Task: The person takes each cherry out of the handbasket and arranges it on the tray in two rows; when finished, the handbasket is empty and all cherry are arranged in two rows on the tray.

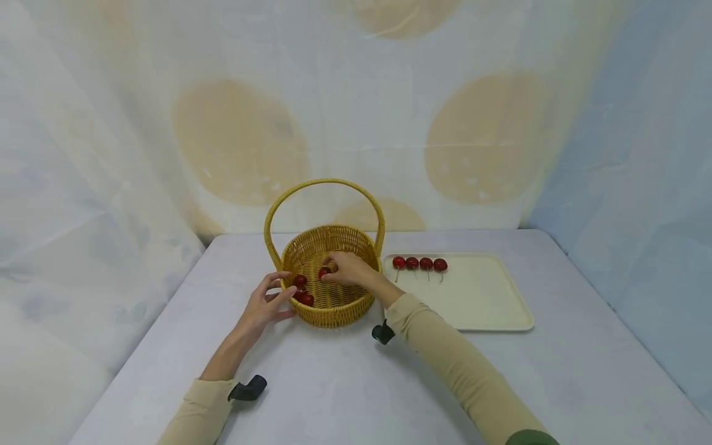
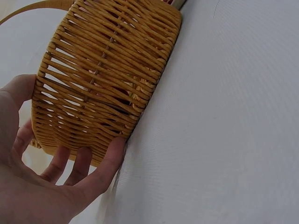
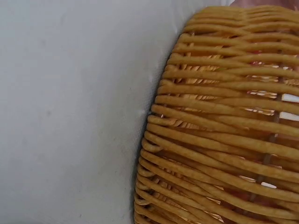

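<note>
We see a yellow wicker basket [image 1: 334, 317] upright on the white-covered table [image 1: 311, 389], its arched handle [image 1: 325, 181] raised above it. The left hand [image 1: 269, 301] holds the basket's left side; in the left wrist view its fingers are apart and curved about the woven wall. The right hand [image 1: 351, 271] reaches inside, thumb and fingers pinching a dark red cherry [image 1: 324, 272]; we cannot tell whether this fruit touches the basket floor. Near the left hand, inside the wall, we count at least three more cherries [image 1: 306, 300] grouped together. Just to the basket's right lies a cream rectangular tray [image 1: 478, 300], where four stemmed cherries [image 1: 426, 264] form a row along the far edge, toward its left corner, stems pointing toward us. In the right wrist view, the basket's weave hides most of the right hand.
</note>
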`<state>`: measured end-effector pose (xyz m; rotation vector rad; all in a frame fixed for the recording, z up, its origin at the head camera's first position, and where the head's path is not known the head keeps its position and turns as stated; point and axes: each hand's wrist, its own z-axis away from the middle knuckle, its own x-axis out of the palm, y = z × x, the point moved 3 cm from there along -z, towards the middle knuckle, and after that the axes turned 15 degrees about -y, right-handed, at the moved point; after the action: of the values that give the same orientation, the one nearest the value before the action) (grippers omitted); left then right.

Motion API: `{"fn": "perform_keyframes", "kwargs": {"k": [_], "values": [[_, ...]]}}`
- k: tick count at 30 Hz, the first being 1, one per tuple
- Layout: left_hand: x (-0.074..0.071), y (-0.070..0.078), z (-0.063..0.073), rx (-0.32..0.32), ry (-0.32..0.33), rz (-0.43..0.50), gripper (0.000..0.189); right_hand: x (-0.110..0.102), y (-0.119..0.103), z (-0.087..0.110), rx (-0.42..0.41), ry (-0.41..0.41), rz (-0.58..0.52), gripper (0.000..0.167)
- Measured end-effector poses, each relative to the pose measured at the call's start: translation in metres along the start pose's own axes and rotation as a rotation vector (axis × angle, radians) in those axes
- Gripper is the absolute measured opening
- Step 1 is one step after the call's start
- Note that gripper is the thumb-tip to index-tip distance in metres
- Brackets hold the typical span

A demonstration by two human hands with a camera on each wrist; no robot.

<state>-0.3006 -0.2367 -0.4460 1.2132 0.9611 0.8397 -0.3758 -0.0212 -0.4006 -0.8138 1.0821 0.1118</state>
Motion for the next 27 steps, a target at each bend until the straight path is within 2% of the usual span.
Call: {"fn": "perform_keyframes", "kwargs": {"k": [6, 12, 20, 27], "values": [[0.001, -0.001, -0.001, -0.008, -0.007, -0.008, 0.060, 0.002, 0.003, -0.006, -0.019, -0.028, 0.018, 0.047], [0.001, 0.000, -0.001, 0.009, -0.002, -0.007, 0.062, 0.004, 0.002, -0.011, -0.075, -0.036, 0.067, 0.051], [0.003, 0.001, -0.001, 0.010, -0.013, -0.003, 0.062, 0.008, 0.004, -0.019, -0.058, -0.046, 0.134, 0.041], [0.003, 0.003, -0.002, -0.002, -0.003, -0.024, 0.061, 0.007, 0.003, -0.018, -0.040, -0.038, 0.085, 0.034]]}}
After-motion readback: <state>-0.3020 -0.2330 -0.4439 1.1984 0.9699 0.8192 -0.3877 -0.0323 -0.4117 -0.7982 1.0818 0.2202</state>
